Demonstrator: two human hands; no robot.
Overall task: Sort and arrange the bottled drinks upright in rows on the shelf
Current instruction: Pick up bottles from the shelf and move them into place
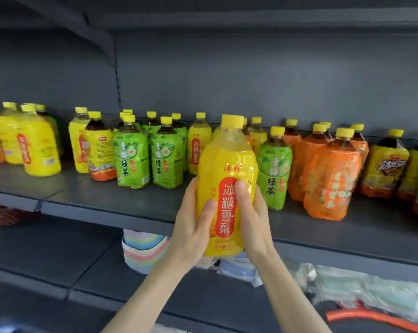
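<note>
1. Yellow bottle [227, 155] is held upright before shelf [95, 200] front edge; fingers [206, 210] of left hand [191, 227] and right hand [254, 219] are wrapped round it.
2. Placement step judged in hand; yellow group [32, 145] at 9 o'clock to be reached.

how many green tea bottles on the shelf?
3 clear green tea bottles: two side by side left of the held yellow bottle, one right of it, beside the orange bottles. Green slivers behind the left pair suggest more, partly hidden.
</note>
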